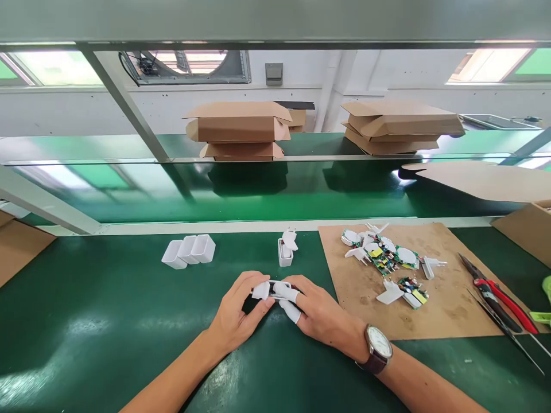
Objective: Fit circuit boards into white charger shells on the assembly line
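Both of my hands meet over the bench around a small white plastic adapter housing (272,289) with something dark inside. My left hand (240,312) pinches its left end between thumb and fingers. My right hand (322,312) grips the right end; its thumb and index finger wear white finger covers. The fingers hide much of the housing. Just beyond stands a white plastic case (285,261) with a white plug piece (290,238) sticking out of its top. Three white cases (175,254) lie side by side further left.
On a brown cardboard sheet (357,310) to the right are several circuit boards (383,261) with white plug pieces. Red-and-black pliers (495,292) and tweezers (501,324) lie at its right edge. Cardboard boxes (236,129) sit on the ledge behind, under an overhead shelf (275,23).
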`<state>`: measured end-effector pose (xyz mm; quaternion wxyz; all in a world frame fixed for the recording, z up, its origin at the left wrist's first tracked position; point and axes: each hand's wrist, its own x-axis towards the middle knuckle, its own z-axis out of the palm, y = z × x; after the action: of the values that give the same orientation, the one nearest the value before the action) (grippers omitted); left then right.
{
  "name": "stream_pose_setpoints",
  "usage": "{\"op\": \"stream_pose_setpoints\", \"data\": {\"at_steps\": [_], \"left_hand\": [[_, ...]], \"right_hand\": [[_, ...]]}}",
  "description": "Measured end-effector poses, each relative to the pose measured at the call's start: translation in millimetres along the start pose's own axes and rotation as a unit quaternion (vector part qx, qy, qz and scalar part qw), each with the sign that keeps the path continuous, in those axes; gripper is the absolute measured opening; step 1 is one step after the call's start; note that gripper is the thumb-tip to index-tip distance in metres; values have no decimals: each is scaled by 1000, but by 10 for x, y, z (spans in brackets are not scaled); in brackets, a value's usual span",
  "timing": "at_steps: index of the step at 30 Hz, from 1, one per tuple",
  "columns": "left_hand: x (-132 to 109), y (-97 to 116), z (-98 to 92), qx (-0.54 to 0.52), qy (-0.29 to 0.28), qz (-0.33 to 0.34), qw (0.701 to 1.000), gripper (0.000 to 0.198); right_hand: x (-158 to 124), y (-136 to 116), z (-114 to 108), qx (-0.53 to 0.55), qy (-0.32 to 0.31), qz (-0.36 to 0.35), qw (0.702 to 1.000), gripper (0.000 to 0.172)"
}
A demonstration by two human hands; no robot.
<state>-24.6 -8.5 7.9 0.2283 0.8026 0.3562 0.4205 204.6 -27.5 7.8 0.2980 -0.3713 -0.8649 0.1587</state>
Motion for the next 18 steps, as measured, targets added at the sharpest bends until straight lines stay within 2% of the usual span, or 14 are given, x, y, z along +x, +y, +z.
{"op": "stream_pose_setpoints", "data": {"at_steps": [2,5,8,11,13,14,16,18], "left_hand": [[9,0,0,2,4,2,1000,28],[15,-17,11,1,4,1,1000,26],[-12,-61,31,-4,-2,-38,999,28],[-66,-118,51,-22,-5,-113,993,41],[-99,-142,57,-32,-5,-138,990,53],[-112,-145,56,-32,-5,-128,991,63],[-124,-126,52,-20,-12,-70,997,89],[-118,-75,50,14,-17,11,1000,102]], "right_hand": [[10,-15,-12,1,-9,0,1000,35],[8,8,6,25,27,11,999,37],[-7,68,41,36,45,-9,998,31],[-17,95,61,42,40,-25,998,23],[-12,71,67,72,41,5,997,22],[-3,47,69,108,46,35,992,23],[28,-14,69,236,57,117,963,25],[70,-76,61,394,43,195,897,29]]}}
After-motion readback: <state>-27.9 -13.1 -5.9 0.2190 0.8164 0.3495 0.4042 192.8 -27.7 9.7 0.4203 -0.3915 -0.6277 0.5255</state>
